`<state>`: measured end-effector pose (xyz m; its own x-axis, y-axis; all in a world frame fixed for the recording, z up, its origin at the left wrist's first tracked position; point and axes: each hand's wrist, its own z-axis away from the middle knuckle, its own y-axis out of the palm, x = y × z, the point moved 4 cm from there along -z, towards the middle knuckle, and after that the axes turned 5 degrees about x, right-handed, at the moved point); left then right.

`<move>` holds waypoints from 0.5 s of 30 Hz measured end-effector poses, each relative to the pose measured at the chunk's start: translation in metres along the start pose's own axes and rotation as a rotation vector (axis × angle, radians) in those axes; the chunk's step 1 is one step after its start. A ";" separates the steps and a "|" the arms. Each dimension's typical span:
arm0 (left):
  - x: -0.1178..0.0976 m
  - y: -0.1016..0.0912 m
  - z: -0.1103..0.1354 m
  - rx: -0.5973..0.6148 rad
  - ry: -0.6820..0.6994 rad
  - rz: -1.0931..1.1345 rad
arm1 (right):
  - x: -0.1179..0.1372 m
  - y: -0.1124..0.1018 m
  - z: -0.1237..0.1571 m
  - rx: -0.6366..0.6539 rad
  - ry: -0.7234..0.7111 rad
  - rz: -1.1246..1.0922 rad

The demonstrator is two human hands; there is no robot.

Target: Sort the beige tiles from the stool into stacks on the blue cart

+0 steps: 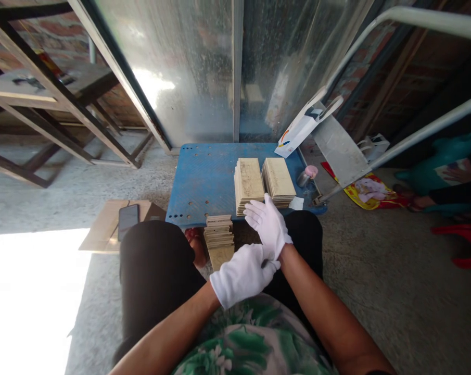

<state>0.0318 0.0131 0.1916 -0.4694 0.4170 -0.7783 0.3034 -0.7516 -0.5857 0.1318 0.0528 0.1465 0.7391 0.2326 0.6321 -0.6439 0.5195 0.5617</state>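
Observation:
White cloth gloves cover both hands above my lap. My left hand [243, 273] is closed at my right wrist, its fingers and thumb pinching the cuff of the right-hand glove [279, 249]. Palm showing, my right hand [267, 225] is open with its fingers stretched out. Just beyond its fingertips, two stacks of thin pale boards stand on a blue platform [204, 177]: a left stack [250, 179] and a right stack [280, 179]. A third stack of similar boards [219, 237] sits lower, between my knees, partly hidden by my left hand.
On the platform are a pink-lidded bottle [307, 175] and a white paper bag [300, 130]. A metal handle frame [407, 143] rises at right. At left, a phone [128, 221] lies on a cardboard box [102, 224]. Another person's hand [459, 172] shows far right.

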 end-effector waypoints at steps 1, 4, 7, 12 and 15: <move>-0.004 -0.002 0.003 0.000 0.021 0.010 | 0.000 0.004 0.002 0.041 -0.015 0.055; -0.011 -0.005 0.009 -0.001 0.082 0.010 | -0.007 0.014 0.007 0.163 0.022 0.216; -0.013 -0.002 0.013 0.041 0.089 0.007 | -0.014 0.014 0.008 0.141 -0.005 0.348; -0.013 -0.011 0.017 -0.035 0.003 0.140 | -0.012 0.008 0.007 0.028 -0.159 0.398; -0.012 -0.029 0.018 -0.253 -0.063 0.192 | -0.010 0.006 0.007 0.014 -0.187 0.541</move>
<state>0.0136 0.0210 0.2216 -0.4318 0.2411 -0.8691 0.5845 -0.6591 -0.4732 0.1195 0.0481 0.1470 0.2569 0.3126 0.9145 -0.9243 0.3557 0.1381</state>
